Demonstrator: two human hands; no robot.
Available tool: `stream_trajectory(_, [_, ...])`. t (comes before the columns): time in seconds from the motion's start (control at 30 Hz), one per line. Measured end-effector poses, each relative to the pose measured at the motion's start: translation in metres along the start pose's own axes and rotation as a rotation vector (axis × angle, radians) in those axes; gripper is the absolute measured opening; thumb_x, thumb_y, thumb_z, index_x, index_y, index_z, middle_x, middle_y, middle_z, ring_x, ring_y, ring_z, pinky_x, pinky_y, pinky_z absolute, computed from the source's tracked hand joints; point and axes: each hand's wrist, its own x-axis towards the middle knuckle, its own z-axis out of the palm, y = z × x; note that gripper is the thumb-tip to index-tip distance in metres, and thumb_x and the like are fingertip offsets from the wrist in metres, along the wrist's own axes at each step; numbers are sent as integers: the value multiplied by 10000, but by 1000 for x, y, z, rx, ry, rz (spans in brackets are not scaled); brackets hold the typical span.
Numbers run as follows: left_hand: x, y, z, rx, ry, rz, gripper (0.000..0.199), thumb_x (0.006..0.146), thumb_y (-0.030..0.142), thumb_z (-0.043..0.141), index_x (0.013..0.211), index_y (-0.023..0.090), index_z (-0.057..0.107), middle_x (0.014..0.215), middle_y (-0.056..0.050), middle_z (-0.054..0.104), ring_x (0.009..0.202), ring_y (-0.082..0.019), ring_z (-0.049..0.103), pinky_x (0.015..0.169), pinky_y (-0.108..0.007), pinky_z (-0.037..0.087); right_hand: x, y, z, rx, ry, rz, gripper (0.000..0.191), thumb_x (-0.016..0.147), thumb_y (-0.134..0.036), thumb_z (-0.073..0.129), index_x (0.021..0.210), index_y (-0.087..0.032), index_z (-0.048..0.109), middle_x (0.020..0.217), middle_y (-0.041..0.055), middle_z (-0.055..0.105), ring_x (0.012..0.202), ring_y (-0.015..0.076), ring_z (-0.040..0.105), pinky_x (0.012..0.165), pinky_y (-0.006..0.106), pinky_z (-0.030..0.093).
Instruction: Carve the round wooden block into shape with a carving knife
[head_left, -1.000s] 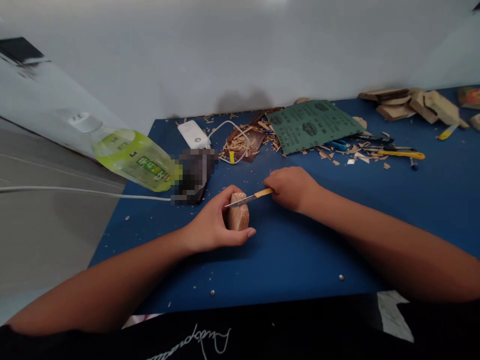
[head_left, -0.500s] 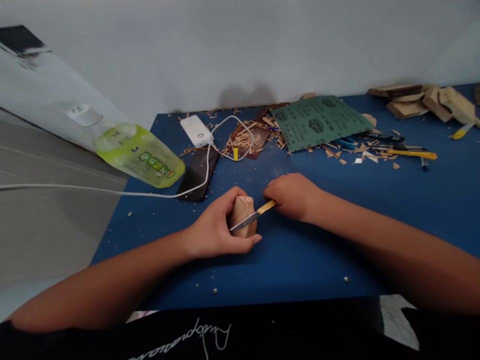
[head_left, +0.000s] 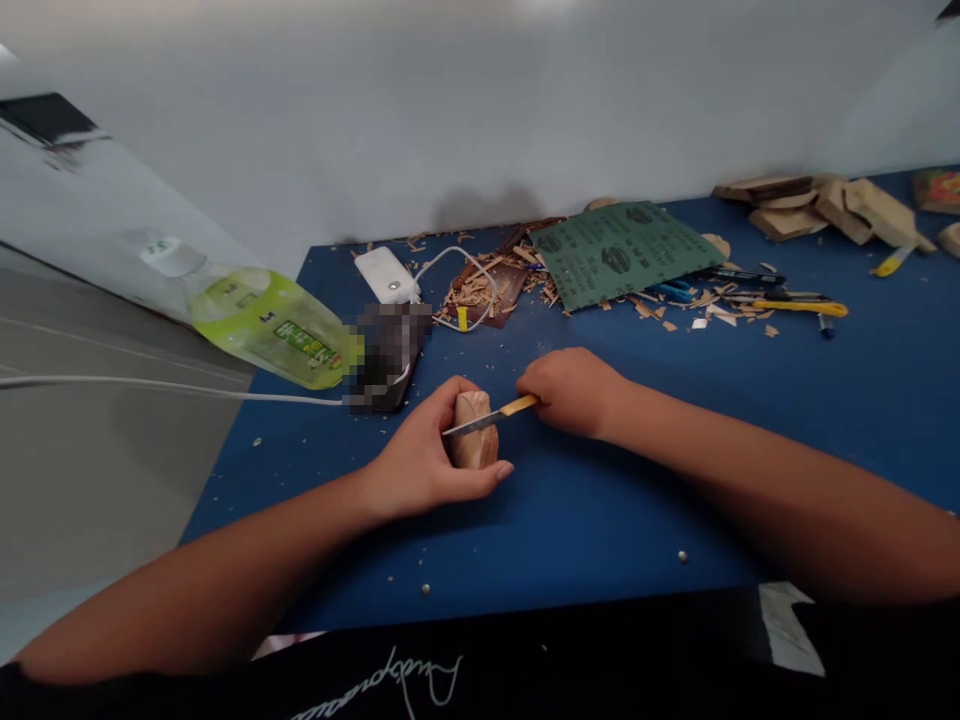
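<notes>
A small rounded block of wood (head_left: 474, 452) rests in my left hand (head_left: 420, 452), with the thumb along its near side and the fingers curled round the far side. My right hand (head_left: 571, 390) is closed in a fist on the handle of a utility knife (head_left: 517, 405) with a yellow body. Its blade lies across the upper face of the block and points left toward the left palm. The block's underside and the left fingertips are hidden.
Behind my hands lie wood shavings (head_left: 480, 290), a green sandpaper sheet (head_left: 615, 255) and another yellow cutter (head_left: 799, 307). Wood pieces (head_left: 825, 208) are heaped at the back right. At left are a green-yellow bottle (head_left: 277, 330), a partly blurred phone (head_left: 390, 385) and a white power bank (head_left: 384, 272) with its cable.
The knife blade has moved up the block toward its far end and lies flatter across it. The block has turned slightly in my left hand. The whole view has shifted a little.
</notes>
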Motion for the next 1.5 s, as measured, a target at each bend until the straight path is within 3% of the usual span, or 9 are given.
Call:
stream_trajectory(0.27, [-3, 7, 0, -63, -57, -91, 529, 740, 437, 884, 1020, 226, 488, 810, 59, 565, 700, -127, 535, 623, -245, 437, 5, 12, -7, -84, -22, 149, 288, 888, -170, 559, 1000, -247, 813, 1037, 89, 809, 935, 266, 726, 658, 326, 385])
stream_trajectory(0.47, [-4, 1, -2, -185, -53, -45, 529, 766, 434, 877, 998, 232, 447, 841, 54, 533, 706, -119, 509, 615, -244, 422, 10, 44, -5, -112, 50, 458, 287, 924, -193, 533, 1017, -215, 803, 1019, 114, 799, 882, 269, 719, 659, 329, 391])
stream_trajectory(0.57, [-4, 0, 0, -142, -26, -54, 541, 765, 434, 883, 1027, 228, 456, 838, 53, 551, 701, -119, 518, 626, -247, 435, 8, 35, -4, -72, 108, 347, 268, 930, -216, 541, 992, -228, 801, 1018, 83, 801, 915, 248, 714, 661, 320, 373])
stream_trajectory(0.73, [-1, -3, 5, -56, 34, -52, 571, 750, 452, 897, 1076, 226, 486, 846, 42, 600, 720, -139, 572, 660, -270, 479, 1, 0, 1, -13, 43, 93, 282, 919, -188, 539, 1020, -226, 800, 1042, 72, 805, 930, 225, 710, 690, 317, 391])
stream_trajectory(0.97, [-5, 4, 9, 101, 97, -57, 583, 710, 459, 918, 1060, 229, 513, 873, 21, 673, 737, -167, 626, 678, -298, 520, 3, -4, 1, -41, -28, 99, 274, 923, -196, 560, 1038, -230, 807, 1039, 96, 808, 897, 246, 726, 658, 313, 405])
stream_trajectory(1.1, [-13, 10, 8, 54, 56, -16, 603, 692, 431, 930, 1064, 232, 499, 839, 34, 670, 699, -157, 626, 638, -279, 518, 7, 26, -6, -105, -52, 403, 296, 916, -170, 546, 1026, -206, 818, 1010, 144, 809, 818, 250, 720, 635, 323, 391])
stream_trajectory(1.17, [-15, 11, 7, 1, 30, -26, 605, 701, 422, 928, 1061, 235, 480, 812, 44, 660, 668, -147, 610, 618, -271, 506, 6, 38, -9, -134, 51, 503, 279, 920, -181, 542, 992, -195, 810, 998, 135, 802, 839, 250, 708, 641, 323, 377])
stream_trajectory(1.27, [-12, 9, 4, -5, 101, -51, 590, 717, 424, 922, 1046, 227, 474, 827, 34, 646, 700, -148, 609, 639, -273, 495, 2, 36, -10, -94, 207, 374, 264, 926, -207, 534, 960, -213, 796, 999, 83, 794, 886, 235, 689, 670, 321, 360])
stream_trajectory(1.5, [-2, -5, 6, -99, 114, 28, 638, 686, 359, 940, 1099, 238, 469, 805, 60, 584, 669, -126, 552, 643, -267, 462, 1, 4, 8, 101, 70, 67, 220, 911, -173, 556, 890, -212, 771, 924, 45, 777, 873, 193, 648, 742, 296, 376])
